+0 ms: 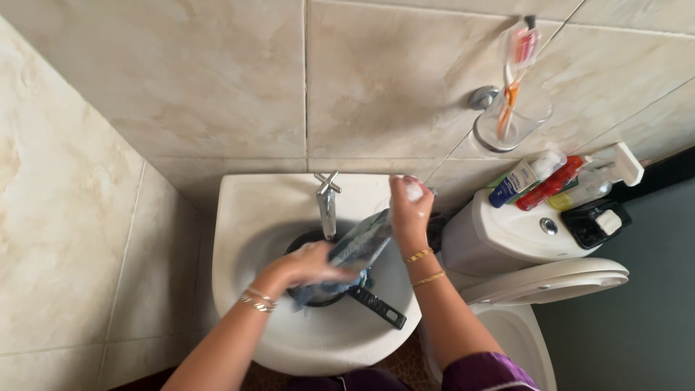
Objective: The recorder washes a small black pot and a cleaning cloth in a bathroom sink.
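Nearest, both forearms come up from the bottom edge over a white sink (pixel 239 289). Left hand (pixel 304 266) is low in the basin, fingers curled shut around the lower end of a blue-grey cloth (pixel 358 246), which bunches just over a black pan (pixel 318 293) sitting in the bowl. The pan's black handle (pixel 376 307) sticks out toward the near right rim. Right hand (pixel 410 210) is higher and farther back, fingers closed on the cloth's upper end, so the cloth's long axis runs diagonally, low-left to high-right, stretched btwn the two hands (it looks wet, though motion blur hides detail). Left hand is the one nearer the pan; right is up beside the chrome tap (pixel 327 203).

Farther right, on the toilet tank (pixel 499 239): a white tube w/ blue cap end (pixel 523 177), a red tube (pixel 552 182) beside it, a clear spray bottle w/ white trigger (pixel 604 174), and a black tray (pixel 597 222) holding a white bar. Farthest, on the beige tiled wall, a clear glass holder (pixel 510 123) w/ toothbrushes (pixel 517 61) standing upright.
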